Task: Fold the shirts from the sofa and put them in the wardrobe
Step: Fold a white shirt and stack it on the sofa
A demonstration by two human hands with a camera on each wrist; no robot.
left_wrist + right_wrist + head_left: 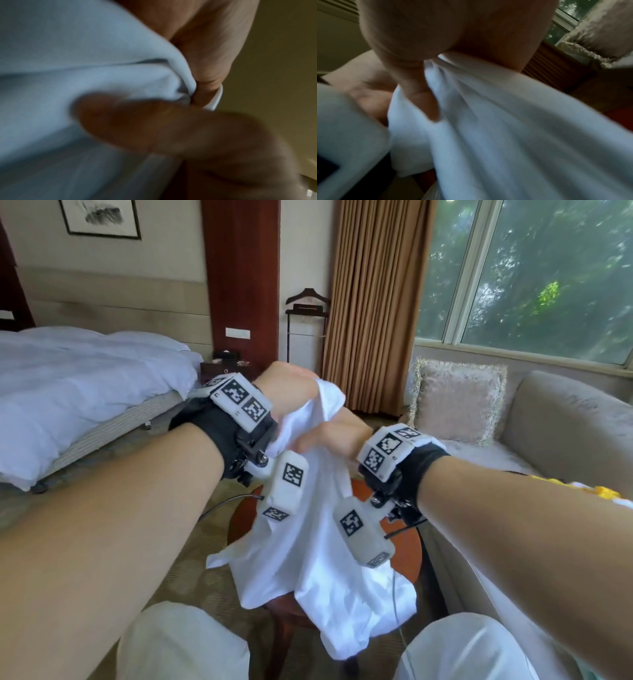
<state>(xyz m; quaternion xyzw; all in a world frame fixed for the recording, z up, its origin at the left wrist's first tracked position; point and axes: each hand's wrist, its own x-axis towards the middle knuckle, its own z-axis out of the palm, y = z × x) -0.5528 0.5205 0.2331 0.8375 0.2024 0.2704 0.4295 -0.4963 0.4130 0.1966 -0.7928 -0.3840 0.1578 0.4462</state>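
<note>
A white shirt (318, 559) hangs bunched from both hands above a small round wooden table (409, 546). My left hand (291, 386) grips its upper edge, held slightly higher. My right hand (337, 433) grips the cloth just below and to the right. In the left wrist view the thumb and fingers (211, 70) pinch a fold of the white shirt (85, 67). The right wrist view has my fingers (419, 88) curled round the gathered white shirt (505, 128). The shirt's lower part drapes over the table's front. A yellow and white garment (603, 494) peeks out behind my right forearm on the sofa.
A grey sofa (565, 440) with a fringed cushion (459, 402) stands on the right under a window. A bed (85, 392) with white bedding lies on the left. A valet stand (306, 316) and brown curtain (373, 302) are at the back. My knees (185, 645) frame the table.
</note>
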